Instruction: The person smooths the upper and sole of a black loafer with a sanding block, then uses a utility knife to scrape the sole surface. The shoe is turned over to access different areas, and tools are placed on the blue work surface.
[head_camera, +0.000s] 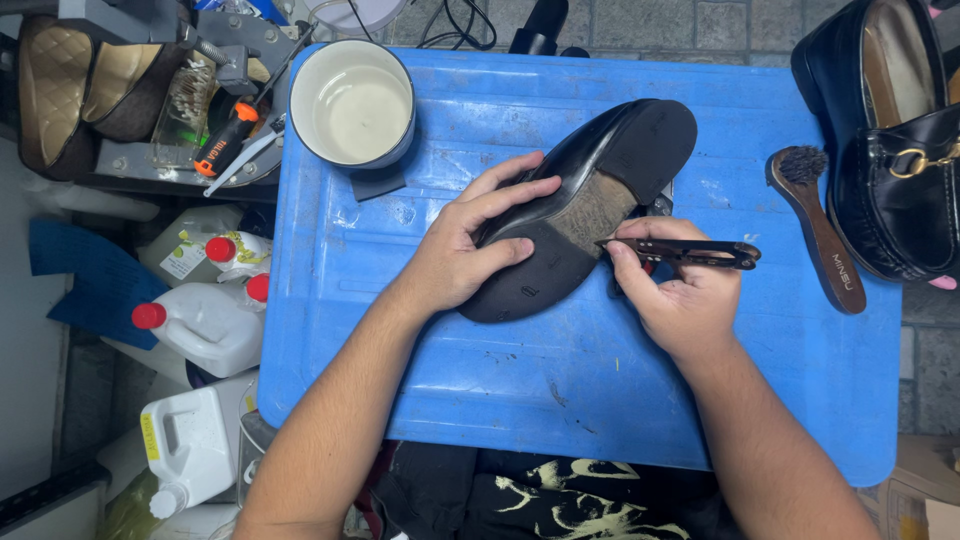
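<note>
Head view: a black loafer (585, 200) lies sole-up and tilted on its side near the middle of a blue plastic tabletop (560, 400), heel toward the far edge. The left hand (470, 250) is clamped over the forepart, fingers wrapped across the upper's edge, thumb on the sole. The right hand (680, 295) is closed on small dark thread snips (680, 250), their tip touching the worn grey waist of the sole.

Risks, as judged: the snip point lies close to the left fingertips; a slip along the sole could nick them. The shoe rests on its curved side, so a loosened hold could let it roll and send the blade into the upper. The white enamel bowl (352, 102) sits at the far left corner of the top, just beside the working area; a sweep of the elbow could tip it.

Packages and labels: on the floor to the left stand white plastic jugs (205, 325) with red caps, one lower jug (195, 445) carrying a narrow yellow label strip; a clear bottle bears a white and green label. A wooden-handled shoe brush (820, 235) lies to the right, with pale lettering on its handle. A second black loafer (880, 140) with a gold metal bit sits at the far right.
</note>
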